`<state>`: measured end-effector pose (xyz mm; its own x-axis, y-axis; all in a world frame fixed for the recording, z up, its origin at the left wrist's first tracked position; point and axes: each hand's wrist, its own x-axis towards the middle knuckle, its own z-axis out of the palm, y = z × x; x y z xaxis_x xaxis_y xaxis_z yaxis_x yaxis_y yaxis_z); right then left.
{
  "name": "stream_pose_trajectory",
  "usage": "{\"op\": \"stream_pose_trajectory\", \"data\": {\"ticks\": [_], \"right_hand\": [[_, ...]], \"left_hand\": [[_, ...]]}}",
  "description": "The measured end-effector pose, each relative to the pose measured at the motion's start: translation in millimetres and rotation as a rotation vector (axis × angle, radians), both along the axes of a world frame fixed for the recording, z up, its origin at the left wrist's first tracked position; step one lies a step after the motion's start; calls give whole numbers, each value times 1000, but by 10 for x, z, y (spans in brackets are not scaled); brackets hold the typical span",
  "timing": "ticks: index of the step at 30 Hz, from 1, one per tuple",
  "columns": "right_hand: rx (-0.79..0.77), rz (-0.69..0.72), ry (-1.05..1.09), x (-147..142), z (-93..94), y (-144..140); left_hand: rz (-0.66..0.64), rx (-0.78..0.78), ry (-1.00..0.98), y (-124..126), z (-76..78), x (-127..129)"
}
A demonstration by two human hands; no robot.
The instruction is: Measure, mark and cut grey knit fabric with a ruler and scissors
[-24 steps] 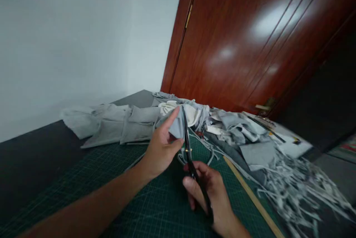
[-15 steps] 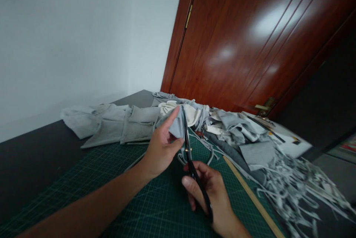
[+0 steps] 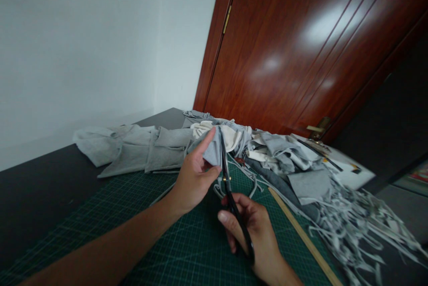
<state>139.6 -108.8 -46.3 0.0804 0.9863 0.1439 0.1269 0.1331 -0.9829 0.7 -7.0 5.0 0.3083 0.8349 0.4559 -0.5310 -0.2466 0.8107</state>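
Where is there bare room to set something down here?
Bare mat shows between the left forearm and right hand; bare table shows at far left, between wall, cloths and mat. It is crowded just beyond the left hand, with cloths, and right of the ruler, with strips.

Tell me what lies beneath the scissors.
Below the scissors, the green mat shows, with loops of grey cord near the pivot. The right hand, gripping the handles, covers whatever is directly under it, so that cannot be seen.
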Motion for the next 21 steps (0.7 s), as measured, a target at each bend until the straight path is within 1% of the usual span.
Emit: {"op": "stream_pose_trajectory", "data": {"ticks": [4,10,13,16,19,21], "right_hand": [[-3,-15,7,-5,8,10],[-19,-28,-1,8,22,26],[-14,-32,6,8,11,35],[-16,-35,7,5,9,33],[-18,-35,-5,9,23,22],[-13,-32,-16,19,36,15]], "left_hand": [[5,-17,-11,-6,-2,4],[106,-78,-43,24,-84,20],[89,-143,-112,27,-93,38],[65,-205,-199,15,-65,56],[78,-246,-252,4,-34,65],[67,-316,-292,10,-20,67]]}}
